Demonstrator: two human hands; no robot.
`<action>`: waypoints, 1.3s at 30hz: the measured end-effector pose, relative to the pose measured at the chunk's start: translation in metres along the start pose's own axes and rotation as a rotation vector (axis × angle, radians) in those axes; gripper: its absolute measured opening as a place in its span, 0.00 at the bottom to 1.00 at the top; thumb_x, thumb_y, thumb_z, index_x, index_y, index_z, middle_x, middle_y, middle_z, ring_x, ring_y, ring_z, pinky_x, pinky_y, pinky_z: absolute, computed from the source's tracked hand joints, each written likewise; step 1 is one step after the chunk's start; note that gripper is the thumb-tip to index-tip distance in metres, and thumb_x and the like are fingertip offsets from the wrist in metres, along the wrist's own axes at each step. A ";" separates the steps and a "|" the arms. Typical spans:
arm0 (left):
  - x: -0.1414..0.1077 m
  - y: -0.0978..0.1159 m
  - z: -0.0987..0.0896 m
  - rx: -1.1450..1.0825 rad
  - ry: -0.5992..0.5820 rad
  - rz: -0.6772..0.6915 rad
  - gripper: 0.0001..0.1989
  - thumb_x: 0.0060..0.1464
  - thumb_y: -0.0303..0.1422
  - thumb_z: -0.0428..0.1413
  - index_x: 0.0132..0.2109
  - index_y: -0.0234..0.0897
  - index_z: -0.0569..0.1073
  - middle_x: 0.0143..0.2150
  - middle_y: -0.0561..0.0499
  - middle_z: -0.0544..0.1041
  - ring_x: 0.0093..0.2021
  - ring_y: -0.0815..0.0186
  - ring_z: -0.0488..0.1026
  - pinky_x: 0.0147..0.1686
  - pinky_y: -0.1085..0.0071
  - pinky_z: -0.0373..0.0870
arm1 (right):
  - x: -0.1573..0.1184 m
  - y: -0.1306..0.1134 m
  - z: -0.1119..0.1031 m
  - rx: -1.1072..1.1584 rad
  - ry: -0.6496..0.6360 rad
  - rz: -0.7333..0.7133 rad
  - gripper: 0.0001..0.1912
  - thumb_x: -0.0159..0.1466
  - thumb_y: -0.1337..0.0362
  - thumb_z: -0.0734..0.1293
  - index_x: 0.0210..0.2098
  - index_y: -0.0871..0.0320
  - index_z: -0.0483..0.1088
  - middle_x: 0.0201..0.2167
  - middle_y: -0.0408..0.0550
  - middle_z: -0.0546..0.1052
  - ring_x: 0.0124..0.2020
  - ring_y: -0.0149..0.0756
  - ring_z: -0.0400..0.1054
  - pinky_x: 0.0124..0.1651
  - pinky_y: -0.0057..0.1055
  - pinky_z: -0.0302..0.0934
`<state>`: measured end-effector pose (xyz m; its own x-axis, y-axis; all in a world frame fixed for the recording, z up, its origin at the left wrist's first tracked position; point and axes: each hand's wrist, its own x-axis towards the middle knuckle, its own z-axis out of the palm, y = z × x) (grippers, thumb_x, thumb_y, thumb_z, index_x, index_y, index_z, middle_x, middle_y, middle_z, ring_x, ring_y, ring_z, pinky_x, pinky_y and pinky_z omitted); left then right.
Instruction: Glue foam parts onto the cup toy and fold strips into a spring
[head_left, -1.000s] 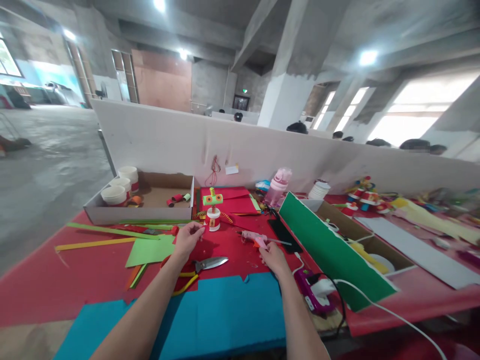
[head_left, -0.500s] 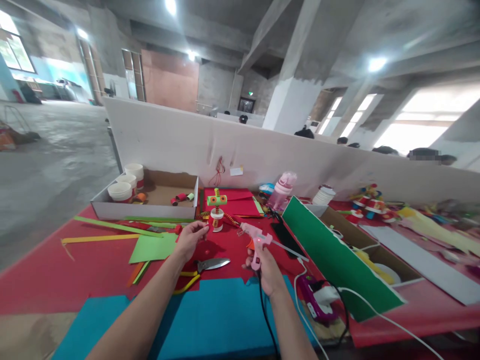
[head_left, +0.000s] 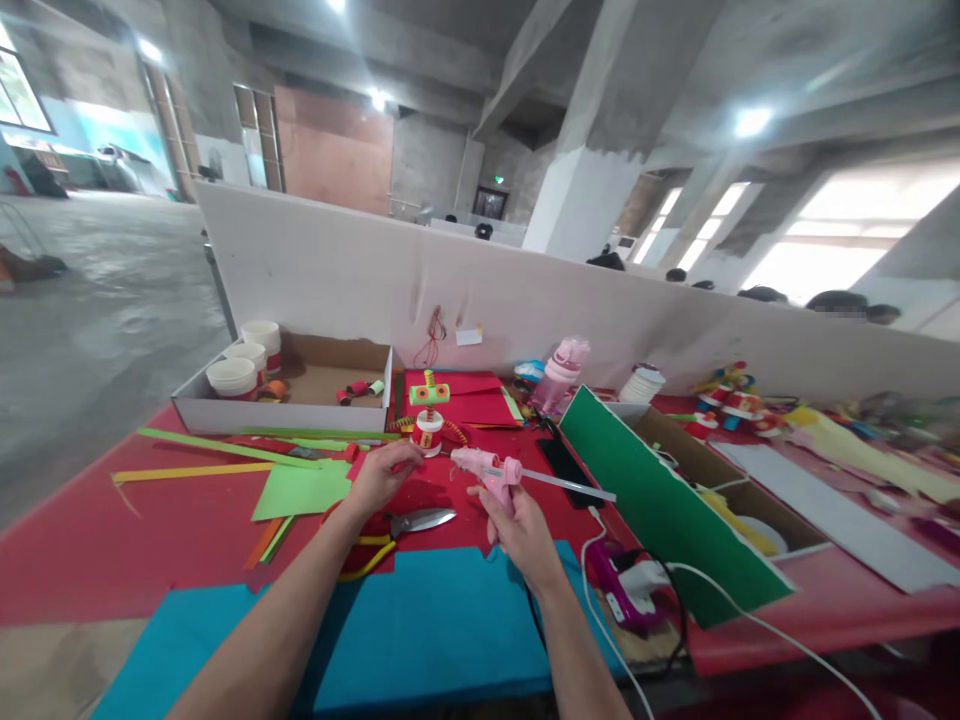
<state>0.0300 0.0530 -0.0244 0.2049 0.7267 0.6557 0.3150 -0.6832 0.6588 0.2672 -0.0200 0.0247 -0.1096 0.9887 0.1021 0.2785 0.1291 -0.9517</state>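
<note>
My right hand [head_left: 519,530] grips a pink hot glue gun [head_left: 487,474], its nozzle pointing left and a clear glue stick [head_left: 566,484] jutting from its back. My left hand [head_left: 388,480] is closed with its fingertips together, just in front of a paper-cup figure [head_left: 428,432]; anything pinched there is too small to make out. The figure stands upright, with a green paper-roll head [head_left: 429,394] bearing orange eyes and folded-paper arms. Scissors [head_left: 421,520] with yellow handles lie open below my left hand.
Blue sheets [head_left: 420,630] cover the near edge. Green paper [head_left: 300,490] and strips lie left. A shallow box [head_left: 281,416] holds white cups. To the right are a black phone [head_left: 570,470], a green-sided box [head_left: 667,520], a purple power strip [head_left: 626,595] and cables. A pink bottle [head_left: 561,378] stands behind.
My right hand has turned the glue gun more level and brought its nozzle leftward, closer to my left hand and the cup figure. My left hand stays closed by the cup. The view has shifted slightly.
</note>
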 end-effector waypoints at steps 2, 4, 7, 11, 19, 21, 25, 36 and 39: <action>0.001 0.004 -0.001 0.004 -0.027 0.017 0.08 0.57 0.27 0.52 0.34 0.38 0.75 0.39 0.46 0.79 0.42 0.64 0.75 0.43 0.69 0.69 | -0.002 -0.002 -0.002 -0.020 -0.025 -0.003 0.25 0.61 0.46 0.62 0.42 0.63 0.72 0.13 0.38 0.65 0.15 0.27 0.59 0.19 0.22 0.54; 0.001 0.008 -0.002 -0.002 -0.043 0.013 0.08 0.57 0.28 0.52 0.34 0.38 0.75 0.40 0.46 0.79 0.42 0.64 0.75 0.43 0.69 0.69 | -0.003 -0.004 -0.003 -0.032 -0.045 -0.001 0.25 0.61 0.46 0.62 0.40 0.63 0.73 0.13 0.38 0.65 0.15 0.27 0.59 0.20 0.23 0.54; 0.002 0.012 -0.003 -0.011 -0.066 -0.023 0.08 0.56 0.29 0.52 0.33 0.39 0.76 0.40 0.46 0.78 0.42 0.63 0.75 0.43 0.69 0.69 | -0.003 -0.003 -0.002 -0.012 -0.062 0.002 0.25 0.62 0.45 0.61 0.39 0.62 0.72 0.12 0.38 0.65 0.14 0.27 0.58 0.19 0.23 0.53; 0.002 0.015 -0.004 -0.047 -0.082 -0.086 0.08 0.56 0.31 0.53 0.33 0.40 0.77 0.39 0.45 0.78 0.41 0.62 0.75 0.43 0.68 0.69 | -0.003 0.000 -0.001 0.004 -0.062 -0.002 0.23 0.62 0.45 0.61 0.38 0.60 0.71 0.13 0.38 0.66 0.14 0.28 0.57 0.19 0.23 0.52; 0.002 0.014 -0.004 -0.066 -0.071 -0.069 0.09 0.56 0.31 0.52 0.33 0.40 0.77 0.38 0.46 0.78 0.40 0.63 0.75 0.42 0.69 0.68 | -0.001 0.002 -0.002 -0.010 -0.061 -0.030 0.20 0.63 0.46 0.60 0.32 0.58 0.68 0.13 0.37 0.64 0.14 0.26 0.56 0.19 0.22 0.51; 0.002 0.014 -0.004 -0.064 -0.074 -0.071 0.09 0.56 0.32 0.52 0.33 0.40 0.77 0.38 0.46 0.78 0.40 0.63 0.74 0.43 0.69 0.68 | -0.001 0.003 -0.002 -0.013 -0.053 -0.035 0.20 0.63 0.47 0.60 0.31 0.58 0.67 0.12 0.36 0.63 0.13 0.25 0.55 0.19 0.22 0.50; 0.002 0.014 -0.003 -0.074 -0.078 -0.074 0.09 0.56 0.33 0.53 0.33 0.40 0.78 0.38 0.45 0.78 0.40 0.62 0.74 0.43 0.68 0.68 | 0.000 0.005 -0.001 0.008 -0.055 -0.036 0.20 0.63 0.46 0.60 0.30 0.58 0.66 0.13 0.36 0.62 0.14 0.25 0.55 0.18 0.22 0.50; 0.003 0.015 -0.002 -0.077 -0.072 -0.090 0.09 0.56 0.34 0.54 0.33 0.40 0.78 0.37 0.46 0.79 0.39 0.62 0.74 0.42 0.69 0.68 | -0.001 0.006 0.001 -0.008 -0.033 -0.040 0.21 0.63 0.45 0.60 0.29 0.57 0.65 0.13 0.36 0.61 0.13 0.26 0.55 0.18 0.22 0.50; 0.003 0.016 -0.002 -0.094 -0.071 -0.097 0.09 0.55 0.35 0.54 0.33 0.40 0.78 0.37 0.46 0.79 0.39 0.61 0.74 0.42 0.68 0.68 | 0.000 0.006 0.001 0.005 -0.046 -0.023 0.21 0.62 0.45 0.60 0.29 0.57 0.64 0.14 0.36 0.63 0.14 0.26 0.56 0.18 0.22 0.50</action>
<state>0.0337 0.0442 -0.0111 0.2441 0.7907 0.5614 0.2494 -0.6107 0.7516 0.2675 -0.0195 0.0191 -0.1602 0.9809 0.1107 0.2708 0.1515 -0.9506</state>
